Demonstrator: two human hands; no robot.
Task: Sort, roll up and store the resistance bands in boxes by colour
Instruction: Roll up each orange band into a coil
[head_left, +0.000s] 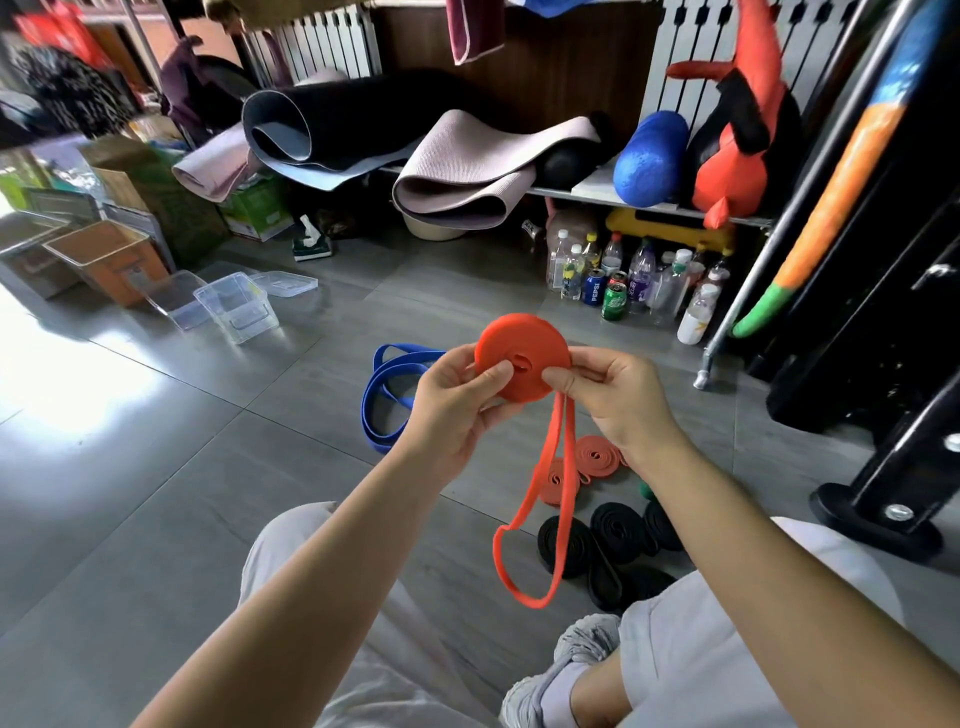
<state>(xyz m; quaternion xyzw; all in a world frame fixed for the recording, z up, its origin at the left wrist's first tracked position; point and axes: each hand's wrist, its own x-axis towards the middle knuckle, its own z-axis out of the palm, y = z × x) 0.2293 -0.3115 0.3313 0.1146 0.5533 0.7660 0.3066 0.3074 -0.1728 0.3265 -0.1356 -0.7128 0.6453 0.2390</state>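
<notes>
Fingers (489, 376) and thumbs of both hands pinch the orange band (522, 358), most of which is wound into a flat coil held up above the grey tiled floor (208, 467). The left hand (449, 410) grips the coil's left edge, with its thumb pressed on the face near the centre hole. The right hand (618, 400) grips the right edge, with its thumb also on the face. The band's loose tail (545, 519) hangs below the coil as a long narrow loop.

Just left of the coil, partly behind the left hand, a blue band (387, 400) lies unrolled on the floor. Below and slightly right of the coil lie rolled orange bands (597, 457), and further below them a cluster of rolled black bands (613, 535). A speck of green (647, 489) beside these may be another band, but the right forearm hides most of it.

Well to the left of the coil stand clear plastic boxes (239, 306), with an orange box (111, 260) beyond them. Above and right of the coil stand bottles and cans (623, 280). Directly above it, rolled mats (457, 176) lie on a low shelf.
</notes>
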